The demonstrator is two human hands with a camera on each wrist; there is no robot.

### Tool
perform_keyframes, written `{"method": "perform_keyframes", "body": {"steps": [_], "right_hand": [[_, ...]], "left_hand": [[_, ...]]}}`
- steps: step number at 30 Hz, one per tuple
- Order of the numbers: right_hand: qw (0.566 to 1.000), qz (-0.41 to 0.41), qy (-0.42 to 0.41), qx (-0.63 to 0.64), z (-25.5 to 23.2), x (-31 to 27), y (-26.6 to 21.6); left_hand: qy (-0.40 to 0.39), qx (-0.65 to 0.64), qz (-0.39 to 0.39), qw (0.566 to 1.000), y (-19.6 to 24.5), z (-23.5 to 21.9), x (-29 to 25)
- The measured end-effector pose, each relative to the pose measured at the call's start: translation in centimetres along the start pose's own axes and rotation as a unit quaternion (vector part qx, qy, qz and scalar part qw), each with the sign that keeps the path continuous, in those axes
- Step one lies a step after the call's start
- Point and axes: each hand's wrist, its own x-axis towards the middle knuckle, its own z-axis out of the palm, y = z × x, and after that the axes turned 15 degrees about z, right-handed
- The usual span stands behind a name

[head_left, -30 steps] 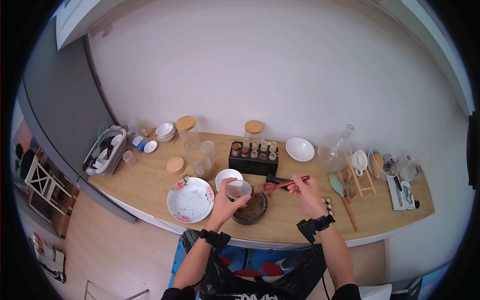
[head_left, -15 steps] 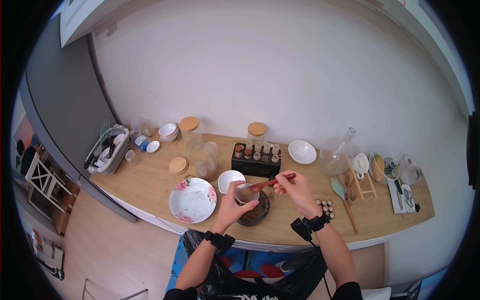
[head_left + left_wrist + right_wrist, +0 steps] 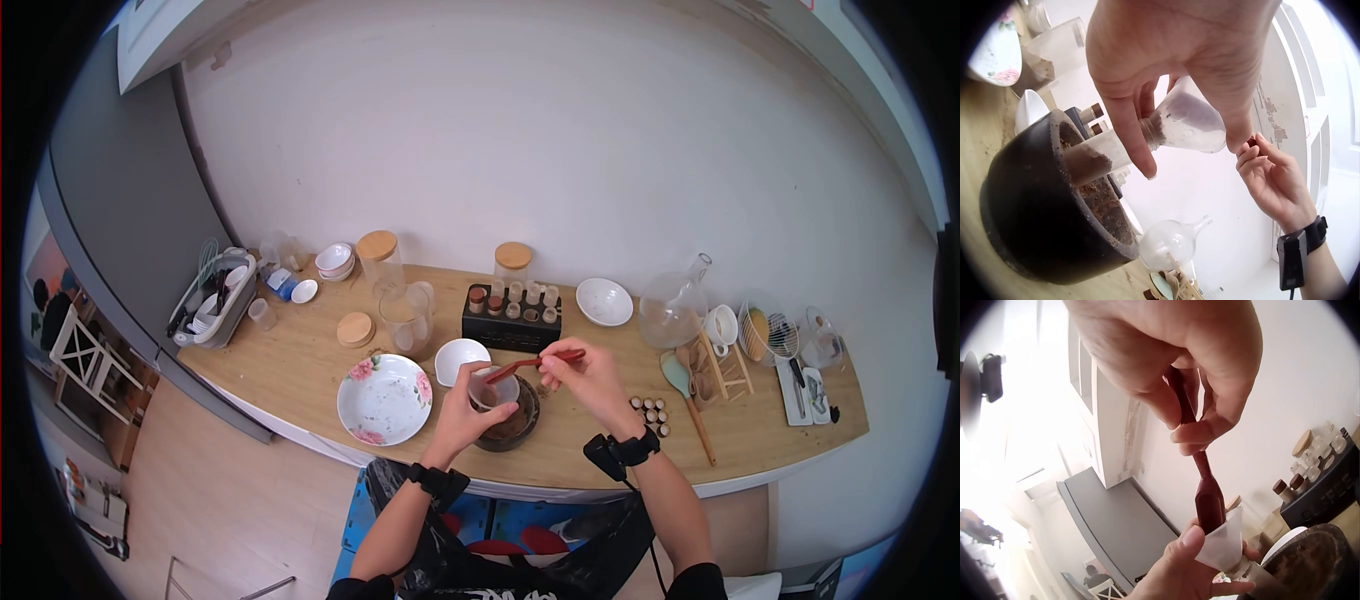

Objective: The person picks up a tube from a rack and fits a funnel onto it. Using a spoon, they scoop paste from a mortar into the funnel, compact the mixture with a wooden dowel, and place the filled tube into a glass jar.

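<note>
The left hand (image 3: 468,408) holds a cup (image 3: 492,388) above the mortar (image 3: 508,428) on the surface (image 3: 300,372); plate (image 3: 383,400) left, spice rack (image 3: 511,318) behind.

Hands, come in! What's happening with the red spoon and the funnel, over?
Left hand holds clear plastic funnel over dark round bowl. Right hand pinches red spoon, tip in funnel. Nothing in the way.

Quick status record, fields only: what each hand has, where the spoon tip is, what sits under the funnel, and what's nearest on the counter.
left hand: grips a clear plastic funnel by its neck
right hand: pinches the handle of a red spoon
spoon tip: inside the funnel's mouth
under the funnel: dark bowl of brown powder, on the wooden counter
nearest: flowered plate, small white bowl, black spice rack
</note>
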Motion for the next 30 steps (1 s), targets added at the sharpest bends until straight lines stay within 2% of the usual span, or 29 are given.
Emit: {"method": "perform_keyframes", "body": {"steps": [3, 7, 10, 13, 16, 18, 19, 21, 24, 26, 28, 30], "right_hand": [[0.995, -0.001, -0.034, -0.099, 0.3, -0.2, 0.0], [0.998, -0.014, -0.026, -0.063, 0.5, -0.4, 0.1], [0.994, 0.0, -0.028, -0.103, 0.4, -0.3, 0.4], [0.999, -0.029, 0.01, -0.042, 0.4, -0.6, 0.2], [0.995, -0.006, -0.004, -0.104, 0.8, -1.1, 0.1], [0.999, 0.008, 0.037, -0.02, 0.9, -1.5, -0.5], [0.999, 0.008, 0.035, -0.02, 1.0, -1.5, -0.4], [0.992, -0.013, 0.014, -0.127, 1.1, -1.5, 0.3], [0.996, -0.026, 0.03, -0.074, 0.8, -1.3, 0.7], [0.997, -0.013, 0.055, -0.06, 1.0, -1.5, 0.0], [0.985, -0.047, 0.039, -0.16, 1.3, -1.6, -0.1], [0.99, -0.033, 0.016, -0.135, 1.4, -1.6, 0.5]], "left_hand": [[0.016, -0.027, 0.016, 0.999, -0.2, 0.1, 0.1], [0.013, -0.017, 0.001, 1.0, 0.0, -0.1, 0.1], [0.011, -0.014, 0.001, 1.0, -0.1, -0.1, 0.1], [0.013, -0.011, 0.007, 1.0, -0.2, 0.0, 0.1], [0.006, -0.013, 0.006, 1.0, -0.1, 0.0, 0.1], [0.007, -0.021, 0.006, 1.0, -0.1, 0.1, 0.0], [0.007, -0.021, 0.012, 1.0, -0.2, 0.2, 0.0], [0.004, -0.022, 0.017, 1.0, -0.2, 0.1, -0.1], [0.0, -0.015, -0.002, 1.0, 0.0, 0.0, 0.0], [0.002, -0.012, 0.024, 1.0, 0.0, 0.1, -0.1], [0.003, -0.016, 0.012, 1.0, -0.2, 0.0, 0.0], [0.004, -0.023, 0.002, 1.0, -0.3, 0.2, 0.1]]}}
